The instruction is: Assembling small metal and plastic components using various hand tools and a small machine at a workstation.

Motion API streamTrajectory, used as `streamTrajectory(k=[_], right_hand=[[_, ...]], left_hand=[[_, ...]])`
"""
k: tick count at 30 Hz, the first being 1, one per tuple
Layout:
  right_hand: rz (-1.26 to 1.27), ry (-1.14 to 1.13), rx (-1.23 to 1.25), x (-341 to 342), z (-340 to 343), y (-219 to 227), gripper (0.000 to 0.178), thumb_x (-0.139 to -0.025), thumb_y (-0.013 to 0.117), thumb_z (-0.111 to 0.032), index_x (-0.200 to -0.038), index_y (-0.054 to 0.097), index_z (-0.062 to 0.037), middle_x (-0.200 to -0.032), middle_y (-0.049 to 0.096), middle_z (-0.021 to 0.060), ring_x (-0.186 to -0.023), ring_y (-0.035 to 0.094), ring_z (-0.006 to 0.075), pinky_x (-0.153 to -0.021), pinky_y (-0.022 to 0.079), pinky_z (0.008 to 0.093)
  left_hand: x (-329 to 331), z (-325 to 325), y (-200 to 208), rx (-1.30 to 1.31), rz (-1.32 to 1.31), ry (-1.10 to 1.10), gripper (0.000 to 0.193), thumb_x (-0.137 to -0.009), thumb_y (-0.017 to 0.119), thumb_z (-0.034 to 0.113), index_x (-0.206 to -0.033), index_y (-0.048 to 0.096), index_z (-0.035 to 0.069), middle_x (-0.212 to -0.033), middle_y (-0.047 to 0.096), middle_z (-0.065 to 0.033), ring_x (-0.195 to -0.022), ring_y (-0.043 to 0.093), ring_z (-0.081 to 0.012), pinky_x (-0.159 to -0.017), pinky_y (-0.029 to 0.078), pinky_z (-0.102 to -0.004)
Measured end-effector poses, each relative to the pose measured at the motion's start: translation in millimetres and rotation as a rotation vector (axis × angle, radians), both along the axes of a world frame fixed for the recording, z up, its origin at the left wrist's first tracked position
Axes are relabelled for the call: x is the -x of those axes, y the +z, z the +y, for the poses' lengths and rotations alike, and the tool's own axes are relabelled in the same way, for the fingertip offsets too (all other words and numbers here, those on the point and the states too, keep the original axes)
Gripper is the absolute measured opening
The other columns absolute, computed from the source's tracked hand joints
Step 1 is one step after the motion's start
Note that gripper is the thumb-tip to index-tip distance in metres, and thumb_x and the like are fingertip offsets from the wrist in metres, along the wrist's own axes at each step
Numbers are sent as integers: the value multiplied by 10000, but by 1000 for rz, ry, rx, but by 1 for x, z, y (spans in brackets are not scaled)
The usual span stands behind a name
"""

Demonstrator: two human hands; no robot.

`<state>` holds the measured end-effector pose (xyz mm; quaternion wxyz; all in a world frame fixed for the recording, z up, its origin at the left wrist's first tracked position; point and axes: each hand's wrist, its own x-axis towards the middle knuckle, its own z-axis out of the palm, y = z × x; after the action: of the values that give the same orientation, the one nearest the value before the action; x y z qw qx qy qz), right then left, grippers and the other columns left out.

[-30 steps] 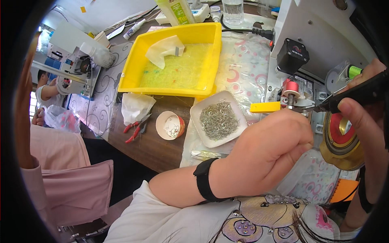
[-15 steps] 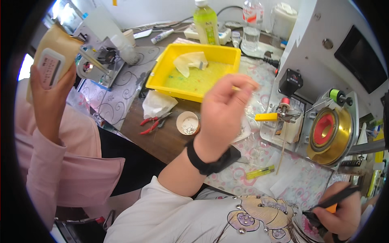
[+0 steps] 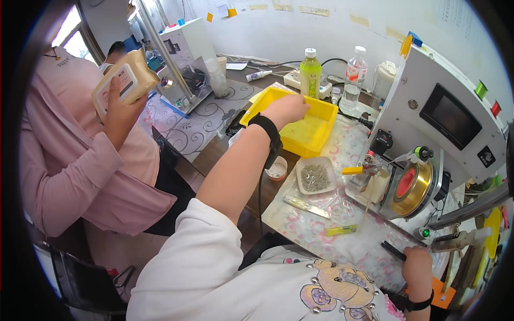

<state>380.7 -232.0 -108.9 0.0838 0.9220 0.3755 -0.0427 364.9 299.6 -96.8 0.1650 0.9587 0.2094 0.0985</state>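
Observation:
My left hand (image 3: 288, 111), a black band at its wrist, reaches over the yellow tray (image 3: 317, 148). Its fingers are closed and turned down; whatever may be in them is hidden. Light yellowish material (image 3: 305, 130) covers the tray's bottom. At the front right of the table, my right hand (image 3: 416, 266) is shut on a slim black tool (image 3: 393, 250) that points up to the left. Between the hands lie a white dish (image 3: 301, 184) of small metal pieces, a flat strip (image 3: 306, 206) and a yellow packet (image 3: 341, 230).
A grey machine (image 3: 409, 101) with a gold spool (image 3: 411, 190) stands at the right. Bottles, a green one (image 3: 310, 75) and a clear one (image 3: 353, 80), stand behind the tray. A small cup (image 3: 277, 168) sits nearer. At the left, another person holds a wipes pack (image 3: 126, 85).
My left hand has moved from above the table to over the tray. My right hand has come forward from my body with the black tool. The whole view has shifted.

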Motion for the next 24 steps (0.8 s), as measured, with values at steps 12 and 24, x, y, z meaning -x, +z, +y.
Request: streamTrajectory(k=[12,24], right_hand=[[7,-57,-162,10,9,20,141,-633,641,-70,-763,596,-41,-781,542,138,-812,524,332,-708,422,432],[386,168,-677,36,69,99,345,-627,628,4,-954,522,-25,-1051,522,143,-977,519,299,-777,444,336]], left_hand=[[14,-49,42,-224,40,203,348,-811,528,350,-1004,625,78,-1032,611,-134,-965,579,-259,-802,444,-416],[46,-44,45,-133,-276,-6,440,-786,572,289,-1187,503,122,-999,603,-181,-934,578,-323,-767,448,-533]])
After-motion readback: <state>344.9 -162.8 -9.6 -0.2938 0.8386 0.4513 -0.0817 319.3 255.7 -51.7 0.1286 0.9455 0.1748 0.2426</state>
